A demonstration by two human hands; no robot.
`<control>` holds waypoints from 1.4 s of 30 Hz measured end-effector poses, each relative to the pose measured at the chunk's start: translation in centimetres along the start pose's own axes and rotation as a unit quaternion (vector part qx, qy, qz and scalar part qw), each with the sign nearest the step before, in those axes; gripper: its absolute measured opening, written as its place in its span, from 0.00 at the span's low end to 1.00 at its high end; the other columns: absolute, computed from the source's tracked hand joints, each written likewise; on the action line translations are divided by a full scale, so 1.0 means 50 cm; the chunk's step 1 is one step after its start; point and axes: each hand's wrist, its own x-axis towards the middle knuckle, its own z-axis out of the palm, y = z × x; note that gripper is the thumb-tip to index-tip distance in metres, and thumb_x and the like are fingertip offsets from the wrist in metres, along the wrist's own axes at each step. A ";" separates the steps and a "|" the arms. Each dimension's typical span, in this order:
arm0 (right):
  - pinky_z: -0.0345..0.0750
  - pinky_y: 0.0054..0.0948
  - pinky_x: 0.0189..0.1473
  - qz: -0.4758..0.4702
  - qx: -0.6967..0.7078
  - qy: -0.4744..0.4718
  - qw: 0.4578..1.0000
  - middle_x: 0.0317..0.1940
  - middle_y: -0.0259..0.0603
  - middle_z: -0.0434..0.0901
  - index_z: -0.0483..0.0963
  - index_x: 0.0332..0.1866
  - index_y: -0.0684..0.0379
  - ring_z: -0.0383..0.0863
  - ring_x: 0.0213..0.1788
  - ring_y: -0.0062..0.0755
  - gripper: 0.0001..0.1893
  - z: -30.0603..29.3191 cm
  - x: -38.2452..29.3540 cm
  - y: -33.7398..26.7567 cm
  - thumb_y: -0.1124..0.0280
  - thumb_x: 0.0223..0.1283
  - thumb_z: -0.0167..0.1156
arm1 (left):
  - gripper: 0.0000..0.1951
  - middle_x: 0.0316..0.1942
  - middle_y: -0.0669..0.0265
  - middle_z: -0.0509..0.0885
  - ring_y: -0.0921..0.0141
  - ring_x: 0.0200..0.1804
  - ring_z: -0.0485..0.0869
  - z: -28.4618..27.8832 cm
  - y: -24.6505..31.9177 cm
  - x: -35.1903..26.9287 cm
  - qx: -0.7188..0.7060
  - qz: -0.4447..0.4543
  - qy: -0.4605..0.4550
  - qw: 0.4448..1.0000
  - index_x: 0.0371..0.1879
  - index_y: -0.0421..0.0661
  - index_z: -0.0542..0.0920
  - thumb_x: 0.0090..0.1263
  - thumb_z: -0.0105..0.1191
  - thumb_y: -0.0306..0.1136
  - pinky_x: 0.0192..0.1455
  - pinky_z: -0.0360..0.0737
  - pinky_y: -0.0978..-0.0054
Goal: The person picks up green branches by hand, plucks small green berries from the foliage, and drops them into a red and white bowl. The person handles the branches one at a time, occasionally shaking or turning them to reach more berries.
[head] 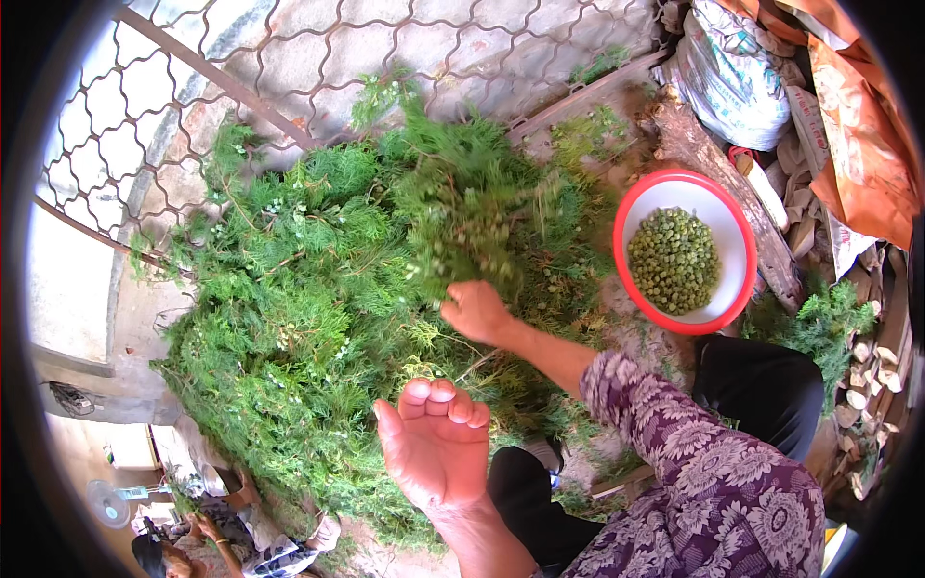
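Note:
My right hand [478, 312] is closed around the base of a leafy conifer branch, likely arborvitae [470, 224], which is blurred by motion. Small pale green cones show among its sprays. Nearer to me, my left hand [441, 448] is palm up with curled fingers and holds nothing. Beneath both hands spreads a large heap of cut green branches [303, 325], some bearing pale cones. To the right of the heap stands a white basin with a red rim [623, 253]. Many small green cones [673, 260] lie in its bottom.
A wire mesh panel [347, 58] borders the heap's far side. Beyond the basin are a log [730, 188], a white woven sack [730, 79] and orange sacking [853, 137]. Split wood [867, 383] is stacked at right. Another person [217, 535] sits at lower left near a fan [108, 503].

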 end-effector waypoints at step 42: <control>0.74 0.36 0.41 0.114 -0.223 0.080 0.965 0.37 0.49 0.79 0.75 0.42 0.61 0.79 0.39 0.42 0.19 -0.363 0.110 0.373 0.59 0.47 0.58 | 0.22 0.32 0.58 0.78 0.70 0.29 0.69 0.004 -0.058 -0.013 0.075 -0.028 0.059 0.995 0.37 0.41 0.75 0.69 0.40 0.51 0.32 0.66 0.70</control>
